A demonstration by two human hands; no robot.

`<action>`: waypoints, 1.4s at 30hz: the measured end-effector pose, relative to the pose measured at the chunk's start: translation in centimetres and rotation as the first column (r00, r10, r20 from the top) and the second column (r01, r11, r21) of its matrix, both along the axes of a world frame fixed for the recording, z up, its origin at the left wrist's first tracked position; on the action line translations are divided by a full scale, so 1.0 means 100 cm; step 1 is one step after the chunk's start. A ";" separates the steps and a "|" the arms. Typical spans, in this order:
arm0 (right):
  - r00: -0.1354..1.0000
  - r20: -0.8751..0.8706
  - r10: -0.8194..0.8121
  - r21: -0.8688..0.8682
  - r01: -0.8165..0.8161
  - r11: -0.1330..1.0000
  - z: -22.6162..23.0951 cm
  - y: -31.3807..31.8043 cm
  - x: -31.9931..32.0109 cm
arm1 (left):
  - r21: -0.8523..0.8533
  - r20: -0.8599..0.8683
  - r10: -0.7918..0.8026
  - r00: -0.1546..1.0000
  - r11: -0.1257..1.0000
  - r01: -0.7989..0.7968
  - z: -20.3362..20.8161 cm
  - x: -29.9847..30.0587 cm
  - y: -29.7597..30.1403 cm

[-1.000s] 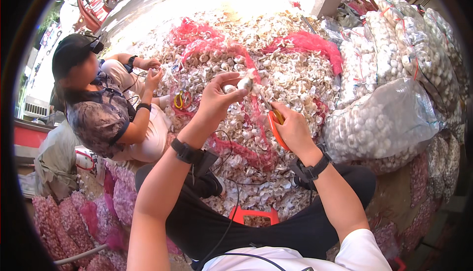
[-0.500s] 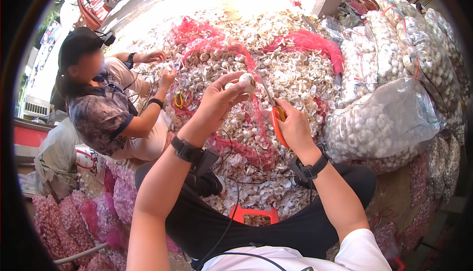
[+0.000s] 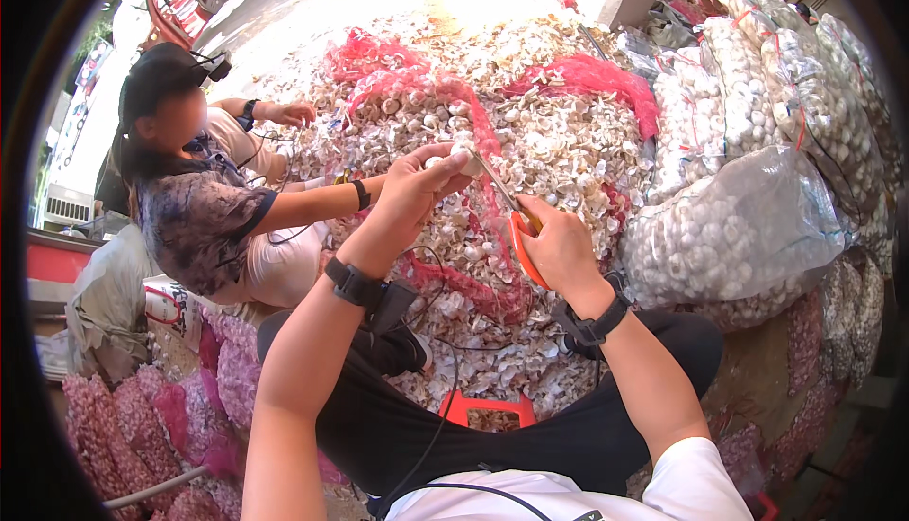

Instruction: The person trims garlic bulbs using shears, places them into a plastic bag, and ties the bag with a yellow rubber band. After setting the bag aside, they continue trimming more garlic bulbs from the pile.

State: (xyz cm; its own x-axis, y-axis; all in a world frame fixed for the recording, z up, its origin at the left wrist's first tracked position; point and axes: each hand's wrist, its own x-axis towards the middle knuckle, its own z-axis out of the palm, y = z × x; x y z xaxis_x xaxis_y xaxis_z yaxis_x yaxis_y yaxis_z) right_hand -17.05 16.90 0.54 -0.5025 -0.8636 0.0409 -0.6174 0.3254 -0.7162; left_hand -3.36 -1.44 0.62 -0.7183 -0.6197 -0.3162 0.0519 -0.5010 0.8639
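Note:
Between the fingertips of my left hand is a white garlic bulb, held up over the heap. My right hand is closed round the orange and yellow handles of a pair of scissors. The blades point up and to the left, and their tips reach the side of the bulb. Whether they touch it I cannot tell. Beneath both hands spreads a heap of loose garlic skins, with several whole bulbs lying at its middle, beside red netting.
A co-worker sits at the left, one arm stretched toward the heap behind my left hand. Clear sacks of garlic stand at the right. Pink net sacks lie at the lower left. A red stool shows between my legs.
The scissors' blades have come closer to the bulb, and my right hand has shifted slightly left. The co-worker's nearer arm has stretched out to the right, behind my left hand.

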 end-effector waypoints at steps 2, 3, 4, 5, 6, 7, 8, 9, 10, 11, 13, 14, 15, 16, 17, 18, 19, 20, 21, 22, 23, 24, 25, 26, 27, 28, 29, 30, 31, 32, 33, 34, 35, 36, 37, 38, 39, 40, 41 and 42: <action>1.000 0.020 0.004 -0.040 -0.003 0.999 -0.006 0.001 0.000 | -0.033 0.024 -0.006 1.000 0.999 0.007 -0.004 -0.003 0.000; 0.997 0.077 0.006 -0.043 -0.003 0.999 -0.007 0.001 0.003 | -0.101 0.052 0.004 0.999 0.995 0.002 -0.005 -0.003 0.001; 0.991 0.133 0.008 -0.046 -0.002 0.999 -0.007 0.000 0.006 | -0.168 0.080 0.015 0.997 0.986 -0.002 -0.006 -0.003 0.002; 0.991 0.134 0.008 -0.045 -0.002 0.999 -0.004 0.000 0.008 | -0.167 0.081 0.015 0.997 0.986 -0.001 -0.007 -0.003 0.003; 0.974 0.226 0.002 0.024 -0.007 1.000 0.006 -0.002 0.009 | -0.152 0.081 0.038 0.996 0.988 -0.026 -0.004 -0.004 0.005; 0.949 0.315 -0.011 0.092 -0.020 0.996 0.011 -0.003 0.010 | -0.137 0.083 0.062 0.995 0.989 -0.050 -0.002 -0.004 0.006; 0.949 0.315 -0.011 0.094 -0.020 0.995 0.007 -0.002 0.010 | -0.136 0.083 0.062 0.995 0.989 -0.051 -0.003 -0.004 0.005; 0.968 0.248 -0.038 0.050 0.026 0.998 0.001 -0.002 0.010 | -0.028 -0.010 -0.005 1.000 1.000 0.005 -0.001 -0.004 0.003; 0.981 0.181 -0.068 0.003 0.068 0.998 -0.002 -0.001 0.009 | 0.074 -0.109 -0.062 0.992 0.995 0.070 0.000 -0.004 0.001; 0.981 0.181 -0.067 0.003 0.068 0.998 -0.003 -0.001 0.008 | 0.074 -0.109 -0.061 0.992 0.995 0.069 0.001 -0.005 0.001; 0.992 0.113 -0.062 -0.029 0.066 0.997 -0.003 -0.001 0.006 | 0.039 -0.087 -0.093 0.992 0.994 0.097 0.004 -0.004 0.002; 0.991 0.115 -0.061 -0.028 0.064 0.998 -0.004 -0.001 0.004 | 0.041 -0.084 -0.092 0.992 0.995 0.095 0.003 -0.004 0.002; 0.995 0.092 -0.044 -0.016 0.045 0.999 -0.004 -0.001 0.002 | -0.059 -0.049 -0.078 0.996 0.995 0.075 0.003 -0.003 0.002; 0.997 0.069 -0.026 -0.005 0.026 1.000 -0.004 0.000 0.001 | -0.158 -0.014 -0.060 0.998 0.986 0.057 0.003 -0.003 0.003; 0.997 0.069 -0.026 -0.004 0.026 1.000 -0.003 -0.001 0.001 | -0.157 -0.014 -0.060 0.998 0.986 0.057 0.004 -0.003 0.005; 0.998 0.059 -0.027 0.008 0.026 1.000 -0.004 -0.002 0.001 | -0.164 -0.007 -0.029 1.000 0.986 0.028 0.003 -0.004 0.007; 0.998 0.049 -0.027 0.019 0.026 0.999 -0.003 -0.002 0.001 | -0.171 0.000 0.002 1.000 0.985 -0.002 0.003 -0.005 0.009; 0.999 0.047 -0.027 0.019 0.026 0.999 -0.003 -0.003 0.004 | -0.171 -0.002 0.002 1.000 0.985 -0.002 0.003 -0.004 0.010; 0.994 0.108 -0.022 0.025 0.019 1.000 -0.002 -0.005 0.007 | -0.163 0.035 0.021 0.999 0.986 -0.015 0.002 -0.004 0.011; 0.985 0.169 -0.016 0.031 0.011 0.999 -0.001 -0.006 0.009 | -0.155 0.071 0.040 0.997 0.987 -0.028 0.001 -0.004 0.012; 0.986 0.165 -0.011 0.031 0.006 1.000 0.000 -0.006 0.010 | -0.156 0.067 0.045 0.997 0.987 -0.034 -0.002 -0.005 0.013; 0.983 0.181 -0.043 0.065 0.032 0.997 0.003 -0.007 0.013 | -0.112 0.035 0.050 0.998 0.993 -0.046 -0.002 -0.006 0.014; 0.978 0.196 -0.076 0.099 0.058 0.993 0.004 -0.008 0.014 | -0.068 0.002 0.056 0.998 0.996 -0.056 -0.002 -0.007 0.014; 0.992 0.107 -0.064 0.032 0.061 0.998 -0.005 -0.007 0.014 | -0.039 -0.006 0.051 0.999 0.998 -0.051 -0.002 -0.006 0.014; 0.992 0.105 -0.065 0.036 0.062 0.997 -0.010 -0.005 0.011 | -0.036 -0.008 0.050 0.999 0.998 -0.050 0.001 -0.005 0.012; 0.997 0.063 -0.044 -0.037 0.047 0.998 -0.013 -0.004 0.006 | -0.006 -0.024 -0.050 0.998 0.999 0.050 0.004 -0.003 0.006; 0.999 0.020 -0.026 -0.109 0.028 0.994 -0.016 -0.003 0.002 | 0.023 -0.043 -0.149 0.988 0.988 0.151 0.007 -0.003 0.002; 0.999 0.028 -0.025 -0.066 0.026 0.997 -0.009 -0.003 0.001 | -0.008 -0.021 -0.167 0.986 0.986 0.167 0.012 -0.001 0.001; 0.999 0.031 -0.022 -0.063 0.024 0.998 -0.006 -0.002 0.000 | -0.004 -0.018 -0.165 0.986 0.986 0.165 0.013 0.000 0.000; 0.999 -0.037 -0.022 -0.020 0.021 1.000 -0.003 -0.001 0.000 | -0.080 0.046 -0.201 0.979 0.976 0.204 0.013 0.001 -0.002; 0.994 -0.109 -0.021 0.022 0.023 0.999 -0.002 -0.001 -0.001 | -0.154 0.110 -0.233 0.966 0.956 0.249 0.012 0.001 -0.002; 0.998 -0.049 -0.033 -0.001 0.033 0.999 -0.003 -0.001 -0.001 | -0.132 0.103 -0.240 0.965 0.959 0.252 0.010 -0.001 0.004; 0.998 -0.049 -0.035 0.001 0.035 0.999 -0.005 -0.002 -0.001 | -0.131 0.102 -0.241 0.965 0.958 0.254 0.009 -0.002 0.010; 0.997 0.035 -0.063 -0.003 0.063 0.998 -0.006 -0.005 0.000 | -0.103 0.063 -0.231 0.971 0.966 0.236 0.009 -0.003 0.015; 0.989 0.118 -0.090 -0.005 0.091 0.996 -0.007 -0.007 0.000 | -0.074 0.024 -0.219 0.975 0.973 0.220 0.009 -0.003 0.016; 0.989 0.119 -0.091 -0.007 0.093 0.996 -0.005 -0.007 -0.001 | -0.056 0.004 -0.213 0.977 0.975 0.213 0.007 -0.002 0.015; 0.987 0.124 -0.101 -0.019 0.104 0.994 -0.002 -0.006 -0.003 | -0.058 0.004 -0.213 0.977 0.975 0.213 0.008 -0.001 0.014; 0.985 0.130 -0.110 -0.031 0.115 0.993 0.000 -0.006 -0.005 | -0.038 -0.030 -0.168 0.985 0.985 0.167 0.010 -0.001 0.013; 0.986 0.130 -0.109 -0.032 0.114 0.993 0.003 -0.004 -0.007 | -0.017 -0.063 -0.122 0.991 0.992 0.121 0.011 -0.001 0.011; 0.992 0.104 -0.077 -0.072 0.085 0.994 0.006 -0.002 -0.008 | 0.026 -0.086 -0.115 0.990 0.993 0.118 0.011 0.000 0.008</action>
State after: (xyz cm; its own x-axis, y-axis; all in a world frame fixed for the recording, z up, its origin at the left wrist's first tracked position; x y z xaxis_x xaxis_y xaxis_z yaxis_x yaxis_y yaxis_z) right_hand -17.85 16.71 1.16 -0.5754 -0.8163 0.0500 -0.5145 0.3138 -0.7980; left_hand -3.40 -0.60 1.76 -0.8100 -0.5209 -0.2693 0.0635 -0.5345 0.8428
